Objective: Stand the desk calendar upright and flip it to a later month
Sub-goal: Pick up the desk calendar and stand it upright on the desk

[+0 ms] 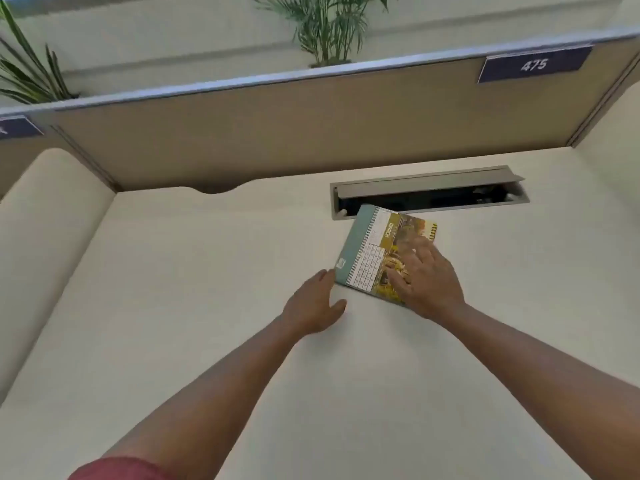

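Just below the cable slot (429,192), the calendar (372,252) lies flat on the table (207,271).
Right hand (427,277) rests on its picture page, fingers (398,275) spread loose; left hand (317,303) sits open at its near-left corner, holding nothing.

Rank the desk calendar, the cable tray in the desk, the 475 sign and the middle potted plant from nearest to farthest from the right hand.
From the right hand:
1. Desk calendar, lying flat under its fingers.
2. Cable tray, just beyond, lid open.
3. 475 sign, up right on the partition.
4. Potted plant, behind the partition.
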`<state>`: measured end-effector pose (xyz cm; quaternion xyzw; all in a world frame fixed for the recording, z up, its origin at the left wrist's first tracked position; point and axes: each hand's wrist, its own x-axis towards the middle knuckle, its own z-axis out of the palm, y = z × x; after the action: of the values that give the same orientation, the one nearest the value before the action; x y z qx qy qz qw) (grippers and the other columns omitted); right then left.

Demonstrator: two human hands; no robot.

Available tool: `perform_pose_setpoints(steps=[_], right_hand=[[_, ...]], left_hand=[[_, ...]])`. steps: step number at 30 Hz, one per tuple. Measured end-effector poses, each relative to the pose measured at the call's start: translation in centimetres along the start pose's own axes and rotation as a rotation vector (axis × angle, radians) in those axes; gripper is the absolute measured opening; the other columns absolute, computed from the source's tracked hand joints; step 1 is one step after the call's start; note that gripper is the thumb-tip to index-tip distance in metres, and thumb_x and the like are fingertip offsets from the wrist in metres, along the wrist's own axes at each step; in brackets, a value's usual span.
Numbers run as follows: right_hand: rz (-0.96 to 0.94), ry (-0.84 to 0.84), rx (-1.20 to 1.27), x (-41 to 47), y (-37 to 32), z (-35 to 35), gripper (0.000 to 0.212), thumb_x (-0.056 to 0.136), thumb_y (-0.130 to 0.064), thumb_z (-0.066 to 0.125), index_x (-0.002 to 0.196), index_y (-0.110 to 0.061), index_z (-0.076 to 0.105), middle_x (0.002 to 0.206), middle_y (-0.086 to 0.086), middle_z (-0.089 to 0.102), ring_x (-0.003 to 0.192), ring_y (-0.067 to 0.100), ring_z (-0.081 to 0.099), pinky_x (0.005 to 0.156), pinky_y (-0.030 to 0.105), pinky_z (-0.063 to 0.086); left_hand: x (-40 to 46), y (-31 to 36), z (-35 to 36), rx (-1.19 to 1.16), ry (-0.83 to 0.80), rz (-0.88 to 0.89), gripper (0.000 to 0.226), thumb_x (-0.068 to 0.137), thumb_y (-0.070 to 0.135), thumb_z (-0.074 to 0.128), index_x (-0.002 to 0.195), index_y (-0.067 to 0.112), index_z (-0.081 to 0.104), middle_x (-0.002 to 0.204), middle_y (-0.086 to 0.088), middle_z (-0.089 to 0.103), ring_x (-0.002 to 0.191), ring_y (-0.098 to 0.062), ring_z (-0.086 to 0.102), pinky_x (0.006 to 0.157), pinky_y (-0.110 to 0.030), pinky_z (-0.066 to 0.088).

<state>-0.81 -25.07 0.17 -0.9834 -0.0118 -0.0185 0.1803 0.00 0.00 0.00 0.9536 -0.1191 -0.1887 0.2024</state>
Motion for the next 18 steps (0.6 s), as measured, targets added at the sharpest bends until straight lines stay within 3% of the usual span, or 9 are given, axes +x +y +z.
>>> perform_pose_setpoints(steps=[3, 6, 8, 10, 13, 16, 18], right_hand=[[0.216, -0.052, 0.263, 0.1, 1.3, 1.5, 0.055, 0.100, -0.044, 0.059, 0.147, -0.017, 0.052, 0.163, 0.017, 0.037, 0.151, 0.038, 0.031, 0.117, 0.051, 0.034], [0.417, -0.032, 0.494, 0.6, 1.7, 2.5, 0.020, 0.092, -0.026, 0.067, 0.106, -0.010, 0.068, 0.126, 0.013, 0.056, 0.123, 0.038, 0.053, 0.093, 0.039, 0.043], [0.484, -0.023, 0.557, 1.1, 1.4, 2.6, 0.027, 0.091, -0.023, 0.068, 0.111, -0.006, 0.067, 0.128, 0.011, 0.057, 0.120, 0.033, 0.054, 0.097, 0.042, 0.047], [0.534, -0.024, 0.618, 1.5, 1.3, 2.7, 0.041, 0.090, -0.023, 0.069, 0.126, -0.005, 0.063, 0.137, 0.011, 0.055, 0.125, 0.031, 0.053, 0.106, 0.048, 0.048], [0.644, 0.001, 0.755, 2.0, 1.2, 2.6, 0.055, 0.091, -0.021, 0.071, 0.143, -0.012, 0.054, 0.144, 0.006, 0.054, 0.127, 0.028, 0.056, 0.104, 0.050, 0.053], [0.739, 0.012, 0.900, 2.5, 1.3, 2.5, 0.027, 0.093, -0.015, 0.070, 0.114, -0.025, 0.059, 0.127, 0.002, 0.066, 0.100, 0.016, 0.067, 0.082, 0.038, 0.059], [0.775, 0.010, 0.969, 2.7, 1.6, 2.6, 0.027, 0.093, -0.015, 0.072, 0.109, -0.028, 0.054, 0.120, 0.001, 0.065, 0.092, 0.010, 0.063, 0.079, 0.034, 0.054]], left_hand=[[0.9, -0.5, 1.0, -0.146, -0.013, -0.002, 0.073, 0.098, 0.039, 0.063, 0.160, 0.015, 0.033, 0.163, -0.004, 0.043, 0.147, -0.024, 0.042, 0.115, -0.028, 0.034], [1.9, -0.4, 1.4, -0.301, 0.041, -0.027, 0.064, 0.097, 0.034, 0.066, 0.155, 0.019, 0.041, 0.156, 0.000, 0.050, 0.141, -0.023, 0.048, 0.102, -0.018, 0.030], [2.4, -0.4, 1.4, -0.375, 0.057, -0.041, 0.065, 0.097, 0.031, 0.066, 0.156, 0.020, 0.041, 0.155, 0.003, 0.051, 0.139, -0.020, 0.049, 0.101, -0.016, 0.032], [2.8, -0.6, 1.5, -0.433, 0.066, -0.078, 0.061, 0.096, 0.029, 0.067, 0.153, 0.022, 0.046, 0.148, 0.006, 0.058, 0.134, -0.018, 0.053, 0.107, -0.027, 0.042], [3.3, -1.0, 1.3, -0.654, 0.121, -0.173, 0.043, 0.091, 0.014, 0.070, 0.133, 0.020, 0.064, 0.115, 0.014, 0.074, 0.109, -0.011, 0.069, 0.104, -0.035, 0.053], [3.6, -1.7, 1.2, -0.818, 0.082, -0.279, 0.031, 0.088, 0.004, 0.071, 0.118, 0.014, 0.072, 0.097, -0.004, 0.080, 0.087, -0.019, 0.071, 0.088, -0.037, 0.057], [3.5, -2.0, 1.5, -0.843, 0.047, -0.299, 0.019, 0.090, 0.006, 0.072, 0.106, 0.015, 0.075, 0.083, -0.005, 0.076, 0.077, -0.019, 0.065, 0.076, -0.035, 0.055]])
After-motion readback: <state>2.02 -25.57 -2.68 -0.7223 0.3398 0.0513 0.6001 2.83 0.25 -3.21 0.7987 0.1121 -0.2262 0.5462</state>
